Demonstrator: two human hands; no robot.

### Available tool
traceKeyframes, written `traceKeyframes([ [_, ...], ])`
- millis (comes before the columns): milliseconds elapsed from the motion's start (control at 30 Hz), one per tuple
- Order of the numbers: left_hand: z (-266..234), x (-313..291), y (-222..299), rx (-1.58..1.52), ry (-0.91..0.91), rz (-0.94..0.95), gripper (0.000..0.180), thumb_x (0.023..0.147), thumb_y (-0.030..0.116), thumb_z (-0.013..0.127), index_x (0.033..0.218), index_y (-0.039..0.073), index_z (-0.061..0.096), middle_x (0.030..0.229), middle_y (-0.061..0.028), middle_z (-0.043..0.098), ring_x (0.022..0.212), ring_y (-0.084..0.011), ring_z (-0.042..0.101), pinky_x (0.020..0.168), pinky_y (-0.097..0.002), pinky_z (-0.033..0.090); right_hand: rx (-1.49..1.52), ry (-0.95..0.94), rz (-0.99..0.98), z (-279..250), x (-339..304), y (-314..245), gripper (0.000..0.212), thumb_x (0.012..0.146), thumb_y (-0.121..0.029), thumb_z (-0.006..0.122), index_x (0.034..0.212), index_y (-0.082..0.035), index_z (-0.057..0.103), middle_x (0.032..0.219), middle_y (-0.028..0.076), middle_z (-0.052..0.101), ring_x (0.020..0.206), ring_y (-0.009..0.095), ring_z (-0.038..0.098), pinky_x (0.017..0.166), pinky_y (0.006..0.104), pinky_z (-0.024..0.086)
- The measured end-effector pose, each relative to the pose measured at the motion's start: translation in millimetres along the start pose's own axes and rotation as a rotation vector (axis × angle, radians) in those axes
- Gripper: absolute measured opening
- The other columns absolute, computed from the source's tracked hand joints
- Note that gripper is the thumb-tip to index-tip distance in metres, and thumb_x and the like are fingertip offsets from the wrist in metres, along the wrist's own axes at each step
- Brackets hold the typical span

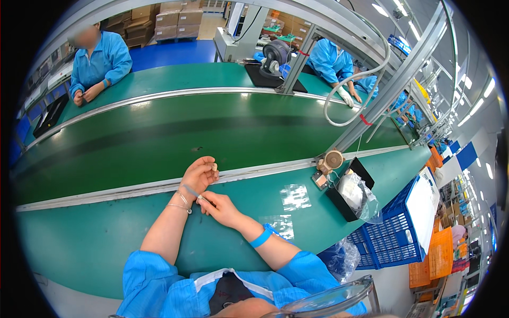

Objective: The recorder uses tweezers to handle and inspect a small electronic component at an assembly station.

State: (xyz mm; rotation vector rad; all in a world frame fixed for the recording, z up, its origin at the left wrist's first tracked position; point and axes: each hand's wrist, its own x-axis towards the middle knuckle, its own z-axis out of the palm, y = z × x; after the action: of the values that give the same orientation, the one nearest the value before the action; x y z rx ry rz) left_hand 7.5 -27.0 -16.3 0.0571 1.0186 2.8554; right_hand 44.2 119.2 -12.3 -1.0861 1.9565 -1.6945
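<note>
Nearest the camera, two blue sleeves point(159, 281) rise from the lower edge, with a clear curved visor rim point(328, 299) just beside them. The left hand point(199, 175) is lifted over the near edge of the green table point(95, 238), its fingers curled narrow and pinching a small tan part point(214, 166) at the fingertips; a thin bracelet point(180, 204) circles that wrist. The right hand point(220, 208), with a blue wristband point(262, 237), lies just below the left wrist; its fingertips touch a slim grey strip point(192, 192) there, and whether they grip it or only press on it cannot be told. Beyond the left fingertips runs the dark green belt point(212, 127), edged by a metal rail point(132, 186). Well to the right of both hands stand a black tray point(344, 209) with a clear bag point(358, 196), a small tan fan point(333, 159) and a blue crate point(392, 238). Across the belt, well apart, two other people in blue coats point(101, 61) work at their own side.

The tan part appears light, stiff and easily dropped; it is probably best held by its edges between thumb and forefinger, as shown.
</note>
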Motion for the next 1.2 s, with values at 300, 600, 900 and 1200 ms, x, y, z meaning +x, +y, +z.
traceKeyframes([
  [300, 7.0, -3.0, 1.8, -0.012, 0.029, 0.015, 0.019, 0.080, -0.001, 0.053, 0.099, 0.004, 0.052, 0.081, -0.0068, 0.056, 0.072, -0.0197, 0.055, 0.070, -0.0333, 0.049, 0.031, -0.017, 0.014, -1.6, -0.6, -6.5, 0.019, 0.094, -0.016, 0.044, 0.093, -0.001, 0.056, 0.066, 0.004, 0.055, 0.059, 0.012, 0.053, 0.054, 0.0253, 0.044],
  [600, 2.0, -1.0, 1.3, -0.034, 0.022, 0.010, 0.022, 0.079, -0.003, 0.052, 0.100, 0.003, 0.052, 0.082, -0.0073, 0.056, 0.073, -0.0200, 0.055, 0.071, -0.0340, 0.049, -0.010, -0.024, 0.010, -2.1, 0.0, -8.0, 0.019, 0.093, -0.017, 0.045, 0.092, -0.002, 0.056, 0.066, 0.005, 0.056, 0.058, 0.012, 0.054, 0.054, 0.0259, 0.044],
  [900, 3.3, -3.0, 1.4, -0.010, 0.004, 0.024, 0.023, 0.079, -0.001, 0.050, 0.101, 0.004, 0.051, 0.083, -0.0067, 0.056, 0.075, -0.0195, 0.055, 0.072, -0.0329, 0.049, -0.059, 0.006, -0.024, 0.5, -0.2, -2.6, 0.020, 0.093, -0.018, 0.046, 0.091, -0.002, 0.057, 0.066, 0.005, 0.057, 0.057, 0.013, 0.054, 0.054, 0.0266, 0.044],
  [1200, 5.1, -3.0, 3.8, 0.001, 0.007, 0.000, 0.021, 0.080, 0.001, 0.050, 0.100, 0.005, 0.051, 0.083, -0.0056, 0.055, 0.075, -0.0189, 0.054, 0.073, -0.0320, 0.047, 0.094, -0.005, 0.084, -0.9, 0.4, -7.9, 0.019, 0.094, -0.017, 0.045, 0.093, -0.002, 0.056, 0.065, 0.004, 0.057, 0.058, 0.011, 0.055, 0.054, 0.0243, 0.045],
])
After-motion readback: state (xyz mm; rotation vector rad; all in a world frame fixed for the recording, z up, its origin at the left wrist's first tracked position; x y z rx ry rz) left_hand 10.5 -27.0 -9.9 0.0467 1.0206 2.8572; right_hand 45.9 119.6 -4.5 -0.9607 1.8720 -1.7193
